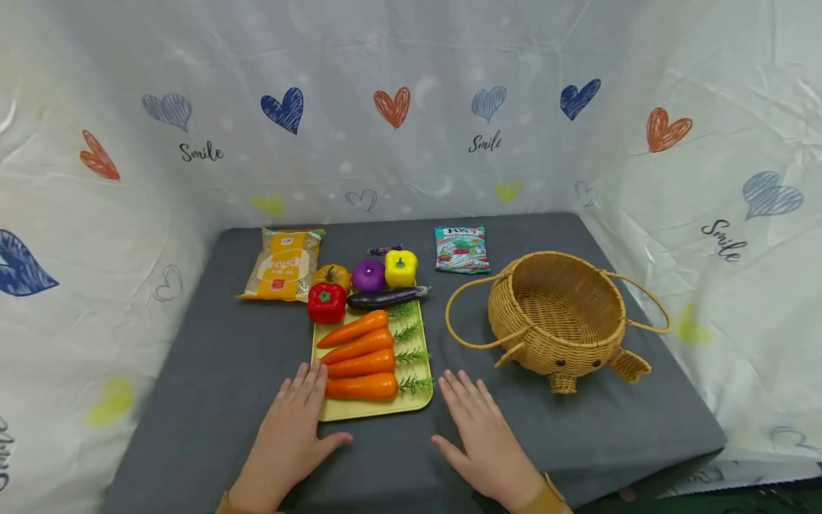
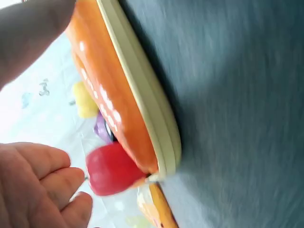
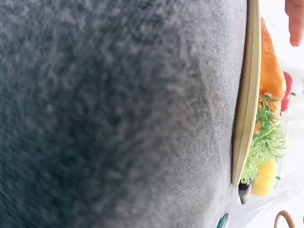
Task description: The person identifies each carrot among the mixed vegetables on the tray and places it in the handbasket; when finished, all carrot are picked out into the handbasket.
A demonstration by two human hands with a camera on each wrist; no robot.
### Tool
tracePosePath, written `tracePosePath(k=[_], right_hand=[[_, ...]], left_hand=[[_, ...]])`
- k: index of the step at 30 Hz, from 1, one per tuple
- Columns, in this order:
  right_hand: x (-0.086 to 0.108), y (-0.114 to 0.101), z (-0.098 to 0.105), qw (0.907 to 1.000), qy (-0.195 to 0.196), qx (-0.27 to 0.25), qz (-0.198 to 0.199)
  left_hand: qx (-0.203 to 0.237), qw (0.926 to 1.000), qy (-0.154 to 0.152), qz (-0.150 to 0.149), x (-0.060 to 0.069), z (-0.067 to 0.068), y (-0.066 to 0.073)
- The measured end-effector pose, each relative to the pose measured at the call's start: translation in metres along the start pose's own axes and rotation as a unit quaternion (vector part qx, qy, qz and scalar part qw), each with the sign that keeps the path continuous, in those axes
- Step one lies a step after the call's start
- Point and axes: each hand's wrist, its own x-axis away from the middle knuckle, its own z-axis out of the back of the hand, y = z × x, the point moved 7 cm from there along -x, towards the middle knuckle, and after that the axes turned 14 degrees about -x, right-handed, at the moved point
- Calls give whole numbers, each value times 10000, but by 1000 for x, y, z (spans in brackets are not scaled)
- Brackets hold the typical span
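My left hand [image 1: 290, 437] lies flat with straight fingers at the near left corner of a pale yellow tray [image 1: 349, 410]. Whether its fingertips touch the tray or carrots is unclear. Beyond the tray's near right corner, my right hand [image 1: 480, 441] has its fingers extended over the cloth and holds nothing. Several orange carrots [image 1: 362, 386] with green tops lie side by side on the tray. Toward the tray's far end are an eggplant [image 1: 385, 298], a red bell pepper [image 1: 326, 303], a yellow bell pepper [image 1: 401, 269], a purple onion-like ball [image 1: 369, 275] and a small orange pumpkin [image 1: 332, 275].
A wicker basket [image 1: 514, 318] with an animal face and loop handles stands to the right. At the back left lies a yellow bag [image 1: 282, 265], at the back right a teal candy packet [image 1: 462, 250]. A small dark wrapped piece [image 1: 384, 250] sits behind the vegetables. Grey cloth [image 1: 212, 371] covers the table.
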Motion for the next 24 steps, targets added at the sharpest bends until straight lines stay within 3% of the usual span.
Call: tracePosePath(k=[4, 8, 18, 24], right_hand=[[-3, -1, -1, 9999, -69, 72, 23], [-10, -6, -2, 9994, -35, 304, 149], [-54, -41, -7, 9878, 276, 1066, 1102], [-79, -51, -22, 9805, 380, 1385, 1345]], left_hand=[[59, 9993, -308, 190, -6, -3, -18], [74, 9986, -516, 102, -12, -5, -28], [-81, 9977, -668, -131, -16, -8, -43], [198, 9962, -831, -159, -19, -11, -43]])
